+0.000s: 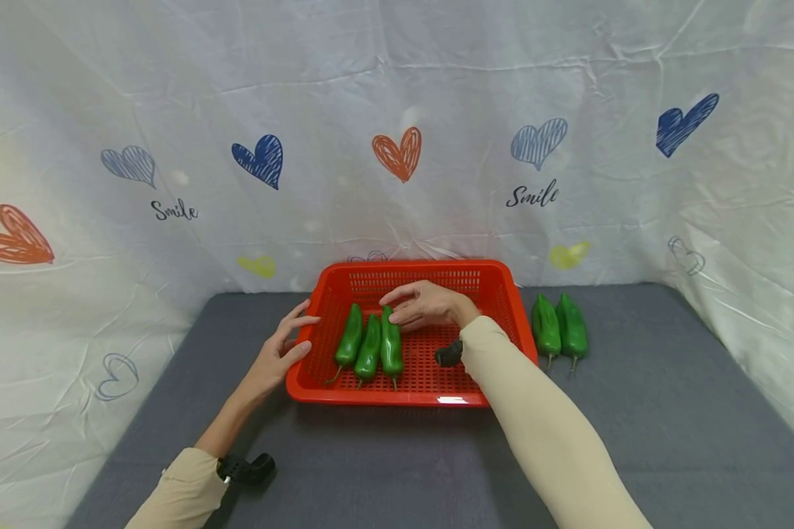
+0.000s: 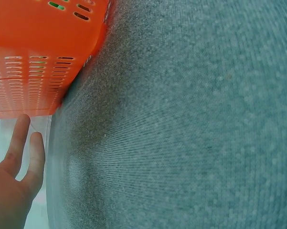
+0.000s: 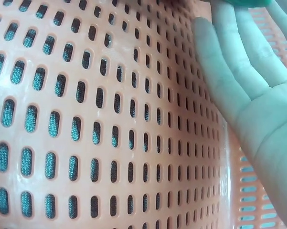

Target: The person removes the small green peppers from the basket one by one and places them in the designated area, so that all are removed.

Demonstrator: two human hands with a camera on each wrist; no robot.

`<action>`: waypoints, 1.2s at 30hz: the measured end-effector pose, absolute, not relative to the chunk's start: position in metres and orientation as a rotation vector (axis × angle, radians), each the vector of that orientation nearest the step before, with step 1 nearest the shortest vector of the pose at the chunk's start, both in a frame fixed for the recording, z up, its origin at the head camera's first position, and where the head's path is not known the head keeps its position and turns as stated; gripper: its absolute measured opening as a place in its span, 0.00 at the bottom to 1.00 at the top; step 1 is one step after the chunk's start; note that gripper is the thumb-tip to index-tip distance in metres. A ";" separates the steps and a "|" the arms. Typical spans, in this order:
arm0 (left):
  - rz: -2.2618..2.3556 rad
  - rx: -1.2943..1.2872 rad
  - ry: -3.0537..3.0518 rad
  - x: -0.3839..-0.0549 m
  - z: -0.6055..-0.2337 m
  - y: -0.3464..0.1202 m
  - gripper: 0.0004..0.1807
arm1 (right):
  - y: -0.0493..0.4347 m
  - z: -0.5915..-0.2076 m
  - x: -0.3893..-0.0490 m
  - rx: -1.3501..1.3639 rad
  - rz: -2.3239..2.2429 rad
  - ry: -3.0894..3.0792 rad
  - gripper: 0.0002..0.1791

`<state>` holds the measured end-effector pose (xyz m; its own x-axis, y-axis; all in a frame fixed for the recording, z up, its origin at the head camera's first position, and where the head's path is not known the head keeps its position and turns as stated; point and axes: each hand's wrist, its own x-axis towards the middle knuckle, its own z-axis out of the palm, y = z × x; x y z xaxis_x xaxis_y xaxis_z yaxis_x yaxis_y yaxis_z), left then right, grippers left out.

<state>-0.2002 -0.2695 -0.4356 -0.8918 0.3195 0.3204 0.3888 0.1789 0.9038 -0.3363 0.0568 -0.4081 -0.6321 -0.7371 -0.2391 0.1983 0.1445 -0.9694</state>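
Observation:
Three green peppers lie side by side in a red plastic basket in the head view, stems toward me. My right hand reaches inside, its fingers fairly straight above the top end of the rightmost pepper, thumb tip right at it. Beside that one lie the middle pepper and the left pepper. In the right wrist view a bit of green pepper shows at the fingertips. My left hand rests at the basket's left rim with its fingers spread; two of its fingers show below the basket in the left wrist view.
Two more green peppers lie on the grey tablecloth just right of the basket. A white curtain printed with hearts hangs behind the table and along its sides. Each wrist carries a black camera.

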 end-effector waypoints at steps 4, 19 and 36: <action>-1.844 -0.718 -2.362 -0.200 -0.436 -0.270 0.23 | 0.057 -0.407 -0.336 -0.526 -1.581 1.670 0.29; -1.825 -0.728 -2.366 -0.200 -0.435 -0.269 0.23 | 0.057 -0.399 -0.337 -0.545 -1.585 1.751 0.30; -1.825 -0.711 -2.358 -0.201 -0.436 -0.270 0.23 | 0.065 -0.373 -0.333 -0.609 -1.692 1.820 0.29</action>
<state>-0.2007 -0.2695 -0.4362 -0.8898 0.3110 0.3340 0.4013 0.1847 0.8971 -0.3330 0.0648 -0.3726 -0.7309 -0.6746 -0.1032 0.0535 0.0941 -0.9941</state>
